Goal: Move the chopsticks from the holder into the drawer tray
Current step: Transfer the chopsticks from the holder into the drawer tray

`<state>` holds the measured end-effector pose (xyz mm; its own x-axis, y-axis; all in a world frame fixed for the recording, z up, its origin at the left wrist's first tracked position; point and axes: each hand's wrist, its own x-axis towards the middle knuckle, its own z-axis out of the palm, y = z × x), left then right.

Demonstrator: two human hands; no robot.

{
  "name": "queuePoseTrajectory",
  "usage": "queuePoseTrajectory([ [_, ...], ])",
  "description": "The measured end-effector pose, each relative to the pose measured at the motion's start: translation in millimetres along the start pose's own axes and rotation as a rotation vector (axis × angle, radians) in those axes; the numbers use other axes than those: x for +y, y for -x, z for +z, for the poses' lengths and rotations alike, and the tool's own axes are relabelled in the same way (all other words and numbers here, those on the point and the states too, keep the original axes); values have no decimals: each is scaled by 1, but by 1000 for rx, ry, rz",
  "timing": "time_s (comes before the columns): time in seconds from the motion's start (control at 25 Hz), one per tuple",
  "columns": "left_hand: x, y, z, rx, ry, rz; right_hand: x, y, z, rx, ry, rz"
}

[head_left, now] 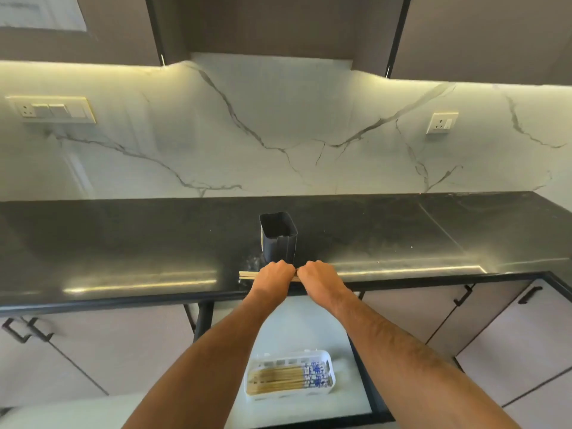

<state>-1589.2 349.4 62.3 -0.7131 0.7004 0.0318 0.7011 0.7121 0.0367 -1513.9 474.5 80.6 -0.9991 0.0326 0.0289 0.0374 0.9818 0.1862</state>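
Cam setup: 1 view only, head-worn, wide-angle. Looks fwd and down from standing height over the counter point(402, 230) front edge. Faces the marble wall point(309, 125) square-on; lines bow toward frame edges. Near field: both forearms, open drawer point(309, 317) directly below. No 2nd view, so no shared area.

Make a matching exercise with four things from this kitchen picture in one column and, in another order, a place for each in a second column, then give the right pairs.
Things:
1. dark rectangular plastic holder
2. white slotted plastic tray
3. bundle of pale wooden chopsticks
4. white wall socket

Places:
A. in the open drawer
B. on the marble backsplash
C. gripped by the left hand and right hand at the counter's front edge
D. upright on the black counter

Pairs: 1-D, 2-A, 3-C, 4-B
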Motion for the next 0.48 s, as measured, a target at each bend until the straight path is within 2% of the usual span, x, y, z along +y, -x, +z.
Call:
queuePoseTrajectory([
  [0.48, -7, 80, 150, -212, 50, 7, -26, 57, 156, -230, -195, -109],
])
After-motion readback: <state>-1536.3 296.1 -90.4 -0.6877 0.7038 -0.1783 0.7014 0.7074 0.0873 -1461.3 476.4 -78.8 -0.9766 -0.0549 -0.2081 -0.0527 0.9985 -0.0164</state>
